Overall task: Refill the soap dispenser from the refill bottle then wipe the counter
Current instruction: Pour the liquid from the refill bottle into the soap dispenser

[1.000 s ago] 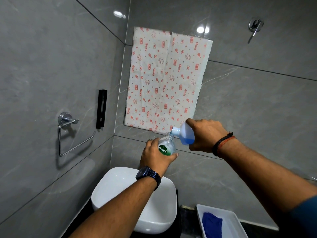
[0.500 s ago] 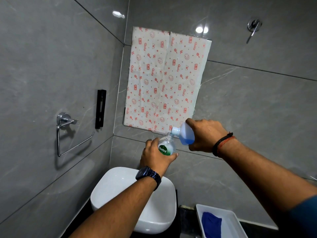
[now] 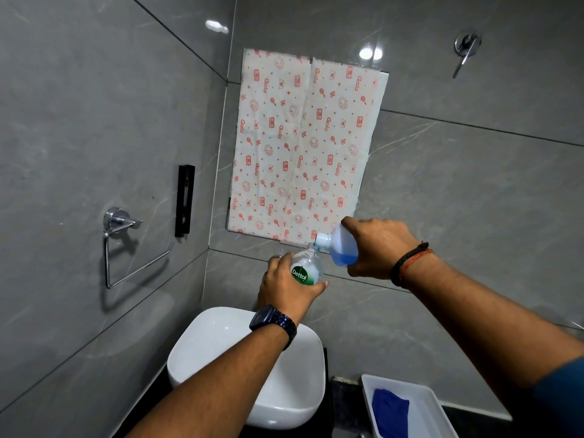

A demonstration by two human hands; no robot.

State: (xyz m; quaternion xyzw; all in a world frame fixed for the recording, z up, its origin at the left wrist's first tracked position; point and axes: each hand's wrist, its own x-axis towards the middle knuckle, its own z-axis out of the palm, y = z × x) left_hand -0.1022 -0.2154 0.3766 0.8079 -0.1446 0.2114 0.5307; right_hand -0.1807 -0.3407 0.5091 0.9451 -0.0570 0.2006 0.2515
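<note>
The clear plastic soap dispenser with its green Dettol label (image 3: 306, 270) sits wrapped in the left hand (image 3: 286, 287), raised so its open neck meets the spout. The right hand (image 3: 377, 248) is closed around the translucent refill bottle of blue liquid (image 3: 339, 246), tipped mouth-down to pour. Below the left hand, the white ceramic basin (image 3: 221, 349) would likely catch drips. Under the right forearm a blue cloth (image 3: 390, 410) waits in a white tray (image 3: 423, 396), likely for wiping.

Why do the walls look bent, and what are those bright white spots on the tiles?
Head view: the wide-angle lens bows the tile joints; the spots are glare from lights on glossy tile; the towel ring throws a soft shadow; the hands and bottles stay fairly sharp.
</note>
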